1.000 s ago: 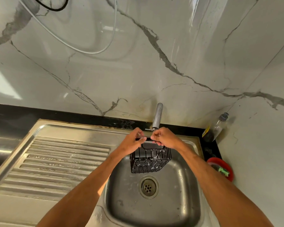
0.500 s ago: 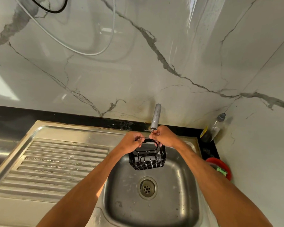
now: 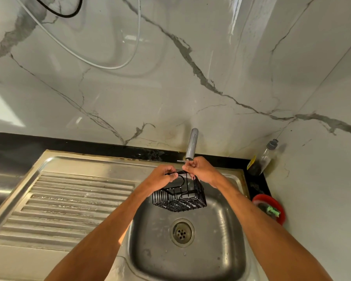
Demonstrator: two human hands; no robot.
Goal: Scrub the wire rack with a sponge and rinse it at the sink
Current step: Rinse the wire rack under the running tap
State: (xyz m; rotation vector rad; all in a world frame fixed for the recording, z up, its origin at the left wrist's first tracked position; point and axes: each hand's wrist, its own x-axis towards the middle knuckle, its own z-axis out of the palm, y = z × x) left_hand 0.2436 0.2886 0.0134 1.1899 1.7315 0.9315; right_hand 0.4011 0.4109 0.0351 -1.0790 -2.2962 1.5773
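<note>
A black wire rack (image 3: 180,196), shaped like a small basket, hangs over the steel sink basin (image 3: 221,250) just under the chrome tap spout (image 3: 191,145). My left hand (image 3: 162,176) grips the rack's top bar at its left end. My right hand (image 3: 201,170) pinches the same bar at its right end, right below the spout's mouth. The rack tilts with its open side toward me. No sponge shows in either hand. I cannot make out running water.
A ribbed steel drainboard (image 3: 69,199) lies left of the basin, and the drain (image 3: 181,232) sits in its middle. A clear bottle (image 3: 266,157) stands in the back right corner. A red bowl (image 3: 272,207) holding something green sits right of the sink.
Both hands turned the rack under the spout, from bottom grid facing me to open side facing me. The hands stayed at its top bar.
</note>
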